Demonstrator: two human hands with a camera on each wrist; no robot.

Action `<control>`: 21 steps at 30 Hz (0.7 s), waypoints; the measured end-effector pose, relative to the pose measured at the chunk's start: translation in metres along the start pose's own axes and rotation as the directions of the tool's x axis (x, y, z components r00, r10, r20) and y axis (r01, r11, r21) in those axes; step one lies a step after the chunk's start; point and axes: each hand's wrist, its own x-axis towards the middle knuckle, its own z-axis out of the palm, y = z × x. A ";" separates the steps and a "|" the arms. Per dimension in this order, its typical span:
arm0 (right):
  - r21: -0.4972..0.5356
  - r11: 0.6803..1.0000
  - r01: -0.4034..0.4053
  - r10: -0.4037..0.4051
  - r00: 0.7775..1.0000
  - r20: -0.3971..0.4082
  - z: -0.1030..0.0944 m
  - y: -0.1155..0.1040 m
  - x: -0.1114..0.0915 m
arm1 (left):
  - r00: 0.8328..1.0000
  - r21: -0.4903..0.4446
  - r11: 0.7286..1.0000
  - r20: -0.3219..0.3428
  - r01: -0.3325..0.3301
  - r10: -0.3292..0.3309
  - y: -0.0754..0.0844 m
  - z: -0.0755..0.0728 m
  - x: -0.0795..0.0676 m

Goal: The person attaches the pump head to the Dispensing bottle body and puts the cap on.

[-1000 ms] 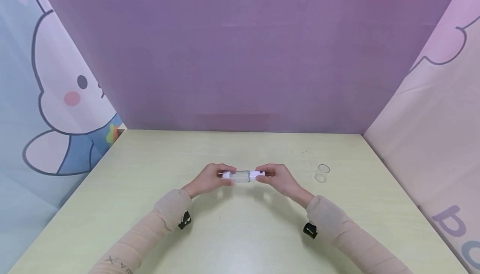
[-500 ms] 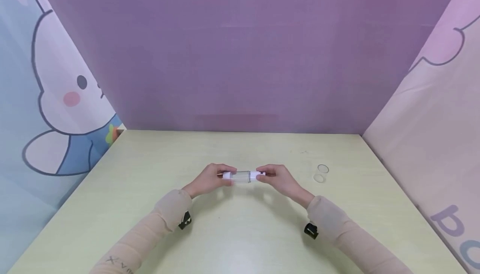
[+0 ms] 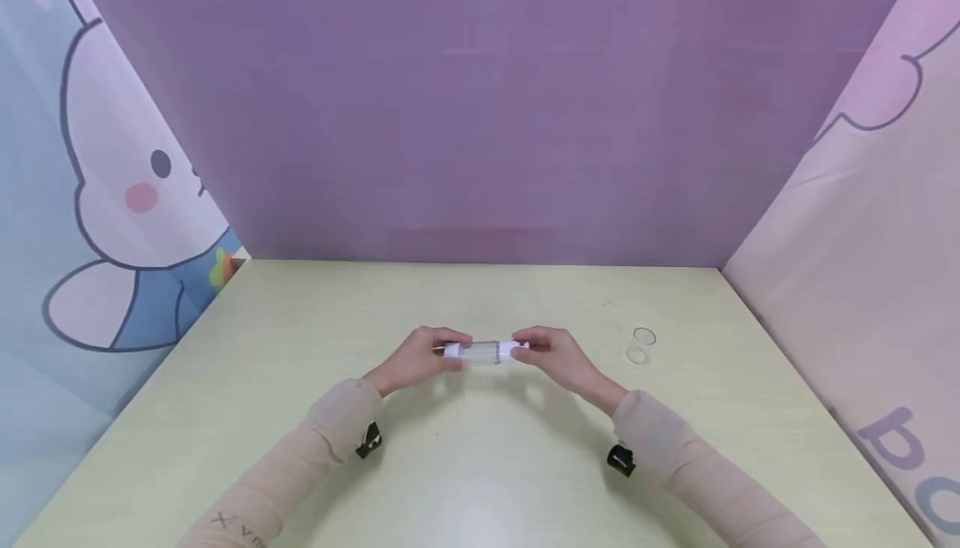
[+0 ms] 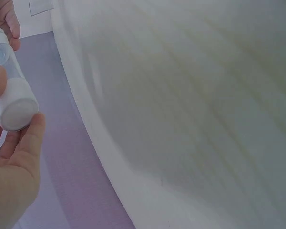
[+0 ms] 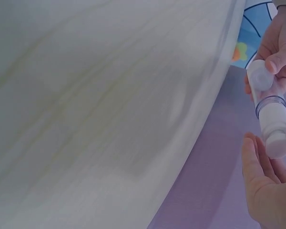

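Observation:
A slim clear pump bottle (image 3: pixel 481 354) with white ends lies sideways in the air over the table, held between both hands. My left hand (image 3: pixel 416 358) grips its white base (image 4: pixel 19 112), thumb on one side and fingers on the other. At the opposite end, my right hand (image 3: pixel 561 358) pinches the white pump head (image 5: pixel 278 144) between thumb and fingers. Clear wall and a thin dark ring near the pump end show between the hands. Fingers hide part of each white end.
To the right of the hands, a clear cap-like cylinder (image 3: pixel 637 355) with a dark rim stands on the pale table (image 3: pixel 480 465). A purple panel (image 3: pixel 480 114) rises behind the table's far edge, and printed cloths hang at both sides.
Both hands keep their hold on the bottle, in nearly the same place. The head view has shifted very slightly.

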 end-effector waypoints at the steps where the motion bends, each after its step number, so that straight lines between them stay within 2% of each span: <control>1: 0.005 1.000 0.001 -0.001 1.000 -0.001 0.000 0.003 0.002 | 1.000 -0.001 1.000 0.003 -0.003 0.003 0.000 0.000 0.000; 8: 0.048 0.999 0.016 -0.016 1.000 0.006 0.001 0.027 0.014 | 1.000 -0.005 1.000 -0.001 -0.013 0.013 -0.001 -0.001 -0.003; 17: 0.109 0.993 0.044 -0.045 0.999 0.012 0.001 0.028 0.014 | 1.000 0.006 1.000 -0.003 0.005 -0.005 -0.002 -0.001 -0.004; 21: 0.102 0.993 0.055 -0.057 0.998 0.015 0.002 0.027 0.013 | 1.000 0.002 1.000 -0.007 0.008 -0.008 -0.003 -0.001 -0.004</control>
